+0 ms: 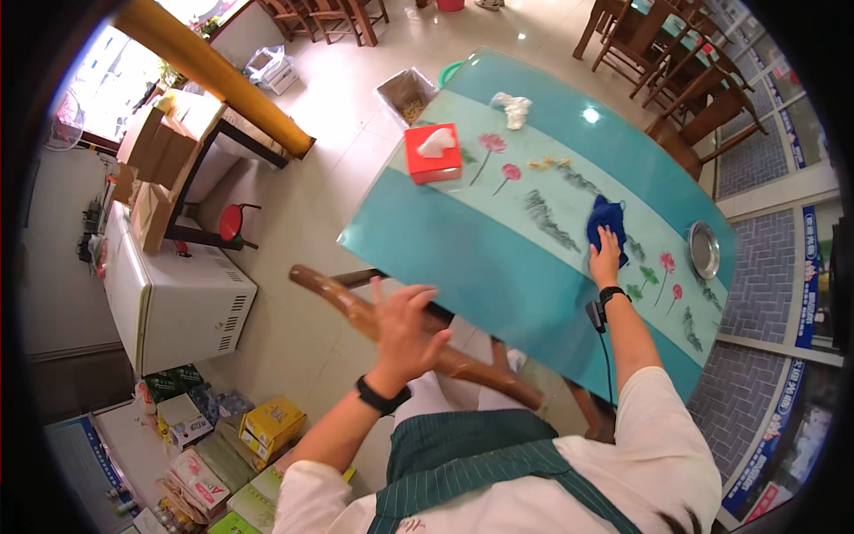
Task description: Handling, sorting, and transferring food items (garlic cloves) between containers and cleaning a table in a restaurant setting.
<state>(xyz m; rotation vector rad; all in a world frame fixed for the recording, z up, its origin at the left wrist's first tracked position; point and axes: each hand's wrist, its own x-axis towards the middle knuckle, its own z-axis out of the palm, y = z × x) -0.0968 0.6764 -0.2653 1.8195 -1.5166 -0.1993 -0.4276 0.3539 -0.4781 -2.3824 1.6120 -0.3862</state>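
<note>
My right hand [605,257] lies on a crumpled dark blue cloth [607,217], pressing it on the table [427,227]. The tabletop is teal with a pale central band printed with pink lotus flowers. My left hand [408,334] is raised with fingers spread and nothing in it, over the curved top rail of a wooden chair [347,304]; whether it touches the rail I cannot tell. Small orange-yellow bits [548,163], either scraps or part of the print, show beyond the cloth. A round metal dish [703,250] sits near the table's right end.
On the table's left part are a red tissue box [434,167] and crumpled white tissue [514,110]. A lined waste bin [405,97] stands past the far-left edge. Left are a white chest freezer [193,294], a red stool [231,222] and stacked boxes [272,427]. Wooden chairs [707,123] stand far right.
</note>
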